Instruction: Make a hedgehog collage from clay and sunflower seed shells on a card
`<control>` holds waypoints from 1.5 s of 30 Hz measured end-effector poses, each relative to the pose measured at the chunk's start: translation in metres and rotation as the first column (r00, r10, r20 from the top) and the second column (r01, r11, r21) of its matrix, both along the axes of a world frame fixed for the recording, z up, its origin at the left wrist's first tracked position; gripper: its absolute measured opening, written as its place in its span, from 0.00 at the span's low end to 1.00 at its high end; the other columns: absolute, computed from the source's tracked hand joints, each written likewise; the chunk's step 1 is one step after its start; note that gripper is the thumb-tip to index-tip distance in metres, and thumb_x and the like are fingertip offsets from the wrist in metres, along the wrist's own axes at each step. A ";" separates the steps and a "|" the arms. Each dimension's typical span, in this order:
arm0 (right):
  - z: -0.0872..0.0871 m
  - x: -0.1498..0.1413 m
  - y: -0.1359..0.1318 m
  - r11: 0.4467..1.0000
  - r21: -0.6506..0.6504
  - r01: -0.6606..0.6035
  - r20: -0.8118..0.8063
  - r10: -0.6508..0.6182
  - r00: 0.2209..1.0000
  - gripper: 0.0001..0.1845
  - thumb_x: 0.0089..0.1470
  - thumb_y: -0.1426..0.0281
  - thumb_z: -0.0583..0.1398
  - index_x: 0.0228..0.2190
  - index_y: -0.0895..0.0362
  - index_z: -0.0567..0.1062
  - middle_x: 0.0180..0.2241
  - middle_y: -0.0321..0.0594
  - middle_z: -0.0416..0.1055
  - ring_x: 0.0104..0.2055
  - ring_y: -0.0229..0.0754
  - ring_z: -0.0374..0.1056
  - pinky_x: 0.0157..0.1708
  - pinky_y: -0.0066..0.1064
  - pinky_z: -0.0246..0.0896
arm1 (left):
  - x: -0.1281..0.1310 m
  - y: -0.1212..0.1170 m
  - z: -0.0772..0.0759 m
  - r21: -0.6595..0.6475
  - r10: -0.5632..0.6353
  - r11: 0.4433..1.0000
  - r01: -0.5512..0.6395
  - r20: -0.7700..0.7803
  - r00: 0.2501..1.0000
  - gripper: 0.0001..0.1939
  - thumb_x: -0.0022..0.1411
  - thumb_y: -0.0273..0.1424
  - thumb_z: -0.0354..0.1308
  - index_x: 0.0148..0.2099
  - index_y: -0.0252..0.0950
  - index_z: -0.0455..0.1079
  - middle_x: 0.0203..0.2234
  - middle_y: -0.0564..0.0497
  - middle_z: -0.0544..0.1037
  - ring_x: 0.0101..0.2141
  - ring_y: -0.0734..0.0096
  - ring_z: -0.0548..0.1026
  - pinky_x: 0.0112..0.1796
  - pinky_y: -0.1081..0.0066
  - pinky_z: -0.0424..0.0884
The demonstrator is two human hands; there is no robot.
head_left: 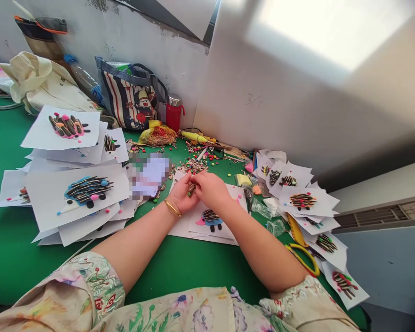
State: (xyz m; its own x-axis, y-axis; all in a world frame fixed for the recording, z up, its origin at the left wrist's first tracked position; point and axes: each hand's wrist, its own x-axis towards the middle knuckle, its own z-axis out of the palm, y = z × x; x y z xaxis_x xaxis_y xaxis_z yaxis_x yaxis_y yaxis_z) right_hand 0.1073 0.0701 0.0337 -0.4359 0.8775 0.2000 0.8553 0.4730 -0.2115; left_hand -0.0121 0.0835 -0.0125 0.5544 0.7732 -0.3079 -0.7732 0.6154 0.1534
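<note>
My left hand point(182, 196), with a gold bangle at the wrist, is cupped palm up around several striped sunflower seeds point(191, 189). Over that palm, my right hand point(210, 190) bends its fingers into a pinch; whatever sits between the fingertips is hidden. Beneath both hands lies white paper bearing a hedgehog picture point(212, 225), with a blue body, pink snout, dark feet and seeds for spines. A heap of loose seeds point(193, 167) is spread just beyond my fingers.
Finished-looking hedgehog cards point(81, 196) are piled high on the left, and more cards point(302, 199) overlap on the right beside yellow-handled scissors point(302, 258). A striped bag point(126, 94), red flask point(174, 115) and yellow glue gun point(195, 136) stand or lie along the wall.
</note>
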 end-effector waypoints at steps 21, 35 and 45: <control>-0.051 0.114 -0.096 0.892 -0.376 0.249 -0.523 -0.427 0.738 0.07 0.52 0.67 0.59 0.31 0.54 0.77 0.29 0.37 0.74 0.30 0.40 0.67 0.33 0.32 0.62 | 0.002 -0.005 0.008 0.057 0.050 0.997 -0.044 -0.101 0.994 0.22 0.73 0.38 0.43 0.56 0.30 0.70 0.50 0.38 0.77 0.55 0.55 0.73 0.52 0.57 0.73; -0.053 0.108 -0.093 0.966 -0.159 0.205 -0.344 -0.249 0.905 0.09 0.55 0.74 0.57 0.33 0.54 0.77 0.33 0.39 0.75 0.35 0.42 0.69 0.36 0.32 0.63 | 0.002 -0.003 0.005 0.058 0.049 0.997 -0.043 -0.106 0.993 0.22 0.73 0.38 0.43 0.55 0.30 0.70 0.49 0.39 0.78 0.55 0.55 0.73 0.52 0.58 0.73; -0.055 0.107 -0.086 0.986 -0.077 0.149 -0.195 -0.162 0.967 0.09 0.56 0.76 0.58 0.34 0.53 0.77 0.33 0.39 0.76 0.38 0.43 0.71 0.40 0.33 0.64 | 0.002 -0.005 0.007 0.060 0.049 0.997 -0.042 -0.114 0.992 0.21 0.73 0.37 0.43 0.55 0.31 0.71 0.49 0.38 0.78 0.54 0.57 0.74 0.52 0.58 0.73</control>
State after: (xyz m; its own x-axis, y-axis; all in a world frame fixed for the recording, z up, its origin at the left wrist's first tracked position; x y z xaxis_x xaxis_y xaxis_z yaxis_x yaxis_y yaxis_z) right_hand 0.2138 -0.0160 -0.0212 -0.2498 0.9446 0.2129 0.8549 0.3184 -0.4097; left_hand -0.0097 0.0789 -0.0053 0.4815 0.8152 -0.3219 -0.7754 0.5674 0.2771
